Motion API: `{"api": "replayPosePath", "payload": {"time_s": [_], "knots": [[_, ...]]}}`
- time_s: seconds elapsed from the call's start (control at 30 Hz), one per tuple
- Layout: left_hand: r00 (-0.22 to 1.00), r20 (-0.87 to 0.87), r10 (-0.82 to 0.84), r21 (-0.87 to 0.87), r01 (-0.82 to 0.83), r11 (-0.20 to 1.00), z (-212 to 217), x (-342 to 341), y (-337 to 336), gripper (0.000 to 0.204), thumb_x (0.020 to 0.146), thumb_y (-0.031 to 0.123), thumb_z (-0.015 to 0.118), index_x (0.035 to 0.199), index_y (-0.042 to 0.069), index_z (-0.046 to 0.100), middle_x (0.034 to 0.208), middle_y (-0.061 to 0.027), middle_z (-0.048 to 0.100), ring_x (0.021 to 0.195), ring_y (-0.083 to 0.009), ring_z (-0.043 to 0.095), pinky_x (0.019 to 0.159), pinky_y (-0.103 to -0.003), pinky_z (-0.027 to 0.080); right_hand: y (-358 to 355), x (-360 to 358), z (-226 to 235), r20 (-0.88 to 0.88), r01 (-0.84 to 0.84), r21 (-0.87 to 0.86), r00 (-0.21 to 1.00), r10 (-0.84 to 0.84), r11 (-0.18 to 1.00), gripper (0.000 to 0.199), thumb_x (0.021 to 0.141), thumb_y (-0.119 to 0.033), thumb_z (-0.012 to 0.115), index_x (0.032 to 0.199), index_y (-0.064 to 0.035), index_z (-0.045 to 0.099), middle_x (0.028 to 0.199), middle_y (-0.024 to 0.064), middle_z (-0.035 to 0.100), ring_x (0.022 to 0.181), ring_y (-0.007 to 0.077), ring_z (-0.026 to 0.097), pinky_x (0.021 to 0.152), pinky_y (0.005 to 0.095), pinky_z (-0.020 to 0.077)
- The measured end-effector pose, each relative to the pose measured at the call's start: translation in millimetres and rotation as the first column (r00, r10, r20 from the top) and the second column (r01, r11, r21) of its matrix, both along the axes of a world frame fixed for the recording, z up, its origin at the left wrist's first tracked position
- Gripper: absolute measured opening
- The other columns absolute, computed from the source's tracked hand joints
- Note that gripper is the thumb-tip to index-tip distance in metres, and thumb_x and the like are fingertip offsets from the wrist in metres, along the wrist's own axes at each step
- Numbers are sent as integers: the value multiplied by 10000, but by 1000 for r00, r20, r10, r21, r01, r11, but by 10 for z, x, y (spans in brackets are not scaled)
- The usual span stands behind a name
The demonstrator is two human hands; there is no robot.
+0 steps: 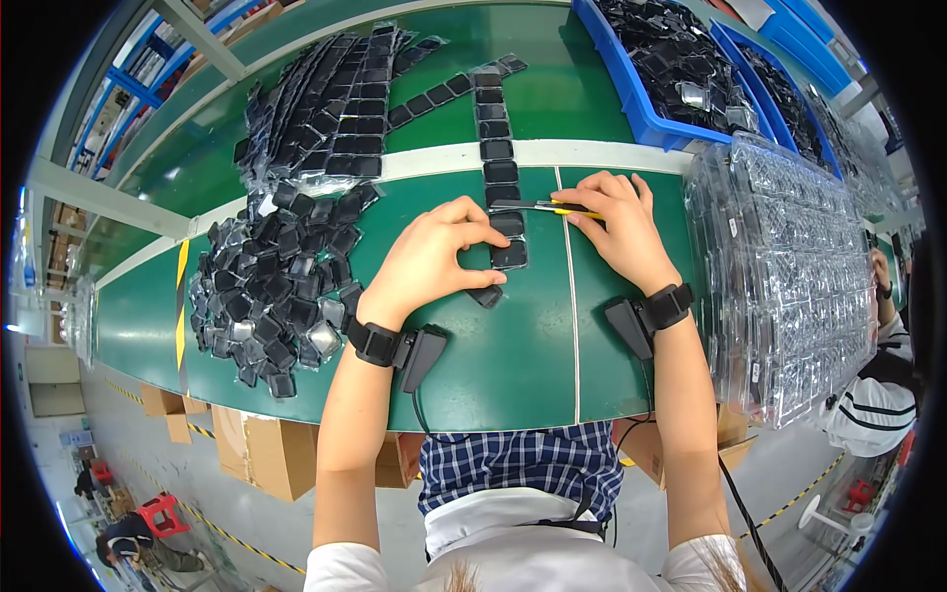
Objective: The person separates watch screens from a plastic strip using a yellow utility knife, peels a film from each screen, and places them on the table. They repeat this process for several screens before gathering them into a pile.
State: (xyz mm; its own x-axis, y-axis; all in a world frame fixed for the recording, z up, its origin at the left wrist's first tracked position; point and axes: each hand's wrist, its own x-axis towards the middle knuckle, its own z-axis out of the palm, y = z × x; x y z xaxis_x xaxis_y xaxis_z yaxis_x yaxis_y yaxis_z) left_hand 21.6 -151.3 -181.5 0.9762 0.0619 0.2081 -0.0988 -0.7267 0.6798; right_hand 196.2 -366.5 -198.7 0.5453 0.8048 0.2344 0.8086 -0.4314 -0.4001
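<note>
A strip of clear packets [501, 173], each with a black square piece in it, runs from the far side of the green bench toward me. My left hand [429, 252] is closed at its near end, index fingertip on the last packets and thumb close by the edge. A single black packet [485, 296] lies just under the left thumb. My right hand [621, 222] grips a utility knife [570, 208] by its yellow handle. Its dark, narrow front part lies across the strip, a little beyond my left fingertips.
Left of my left hand is a pile of loose black packets [281, 281], with uncut strips [326, 104] stacked behind it. Clear plastic trays [784, 276] are stacked at right. Blue bins [641, 113] of black pieces stand at the back right. Another person's hand [881, 268] shows far right.
</note>
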Motion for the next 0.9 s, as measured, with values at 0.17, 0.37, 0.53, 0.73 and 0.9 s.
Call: {"api": "replayPosePath", "payload": {"time_s": [0.17,0.37,0.53,0.73,0.9], "knots": [[989,132,-60,234,28,972,-9,23,-32,239,735,117,870,966,90,813,982,-24,646,906,-197,647,779,-343,542,-1,6,-9,-32,-64,1,997,64,998,288,931,-136,724,1199,-232,769,1079,-13,623,1158,203,581,1209,580,226],[977,159,139,14,-143,990,-191,204,-31,143,812,207,824,931,129,807,997,4,666,1017,-225,636,950,-376,488,-5,-19,22,-89,-144,18,985,145,989,258,915,-123,734,1142,-232,791,1085,-26,625,1176,199,566,1204,561,208],[973,155,171,-6,-172,985,-338,336,23,141,813,265,846,909,171,803,1077,8,712,1109,-255,623,1001,-413,445,-1,-14,11,-100,-154,21,983,155,988,253,911,-122,738,1132,-231,794,1091,-30,625,1188,207,553,1201,557,204],[971,143,189,-11,-190,982,-375,400,15,157,779,192,878,879,109,790,1039,-32,729,1058,-247,662,970,-395,495,53,-39,-69,-77,-106,25,991,108,994,233,919,-123,730,1123,-219,787,1141,-26,628,1226,215,526,1199,547,202],[971,139,193,-3,-195,981,-369,379,26,151,784,179,874,877,98,787,1034,-33,729,1065,-251,658,965,-390,496,-42,87,21,-98,-228,11,969,228,974,220,927,-122,716,1117,-211,782,1159,-23,627,1219,216,534,1183,478,242]]}}
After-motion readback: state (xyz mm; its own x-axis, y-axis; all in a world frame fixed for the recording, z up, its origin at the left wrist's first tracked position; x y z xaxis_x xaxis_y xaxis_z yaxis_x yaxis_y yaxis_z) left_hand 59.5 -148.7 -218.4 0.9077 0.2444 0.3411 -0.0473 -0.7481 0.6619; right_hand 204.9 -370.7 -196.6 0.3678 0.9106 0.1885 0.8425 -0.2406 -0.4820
